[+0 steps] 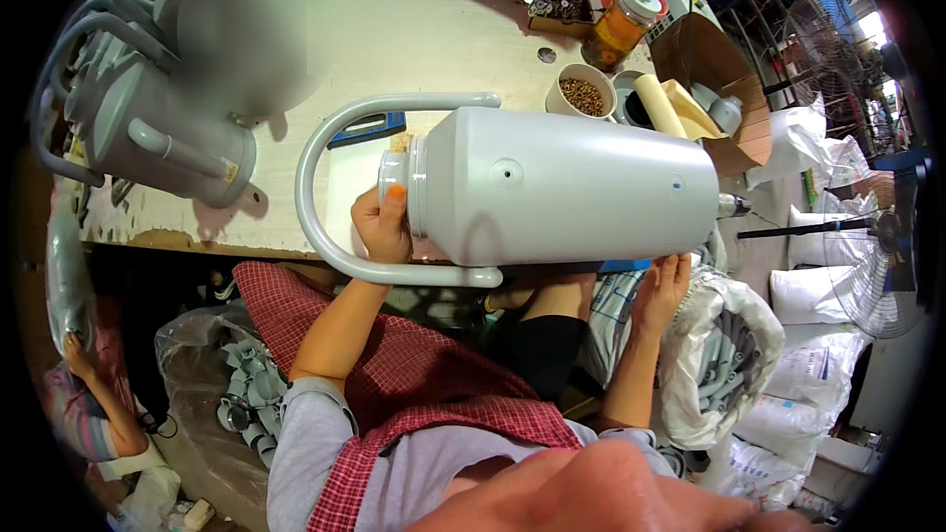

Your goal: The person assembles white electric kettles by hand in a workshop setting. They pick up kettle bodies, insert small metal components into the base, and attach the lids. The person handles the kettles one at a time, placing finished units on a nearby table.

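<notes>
A large grey plastic canister (581,187) lies sideways in front of me, its neck to the left. My left hand (384,227) is wrapped round the neck, thumb on top. A U-shaped grey tube handle (310,187) loops round the neck and hand, its two ends along the canister's sides. My right hand (668,281) supports the body's near edge at the right end, fingers straight and close together, partly hidden behind it. Small holes show in the wall. A metal tool tip (731,205) sticks out past the right end; the rest is hidden.
More grey canisters with handles (163,138) stand at the table's left. A cup of small screws (581,94), an orange-filled jar (621,30) and a cardboard box (729,79) are at the right. Bags of grey parts (724,355) flank me; a fan (867,256) stands right.
</notes>
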{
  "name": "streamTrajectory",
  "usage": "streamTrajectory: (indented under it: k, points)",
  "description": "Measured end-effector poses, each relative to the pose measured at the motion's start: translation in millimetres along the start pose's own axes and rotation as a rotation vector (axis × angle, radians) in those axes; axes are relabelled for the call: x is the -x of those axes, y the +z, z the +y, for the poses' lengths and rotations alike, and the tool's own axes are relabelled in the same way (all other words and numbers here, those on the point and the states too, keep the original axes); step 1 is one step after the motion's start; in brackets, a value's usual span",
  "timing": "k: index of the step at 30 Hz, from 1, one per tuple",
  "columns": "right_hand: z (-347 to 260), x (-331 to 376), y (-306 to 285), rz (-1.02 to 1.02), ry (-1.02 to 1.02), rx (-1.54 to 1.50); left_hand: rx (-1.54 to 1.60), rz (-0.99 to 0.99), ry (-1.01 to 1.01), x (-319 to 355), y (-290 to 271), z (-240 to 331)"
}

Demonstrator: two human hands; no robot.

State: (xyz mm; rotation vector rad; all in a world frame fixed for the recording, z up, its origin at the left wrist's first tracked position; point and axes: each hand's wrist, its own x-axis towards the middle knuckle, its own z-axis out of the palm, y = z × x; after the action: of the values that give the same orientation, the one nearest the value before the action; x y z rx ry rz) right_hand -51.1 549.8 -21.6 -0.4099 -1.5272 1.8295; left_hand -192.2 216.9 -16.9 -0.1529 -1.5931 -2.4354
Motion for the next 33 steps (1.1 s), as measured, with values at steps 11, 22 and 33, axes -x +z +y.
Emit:
streamTrajectory:
  k: [11,22,33]
  points:
    - [0,-7,2,-0.039,-0.025,-0.046,0.031,0.046,-0.017,-4,4,2]
    - [-10,11,-6,0.051,0.012,0.625,-0.769,-0.122,0.339,-15,-49,-22]
    - [-159,40,-161,0.174,-0.304,1.366,-0.144,-0.014,-0.218,-25,-33,-4]
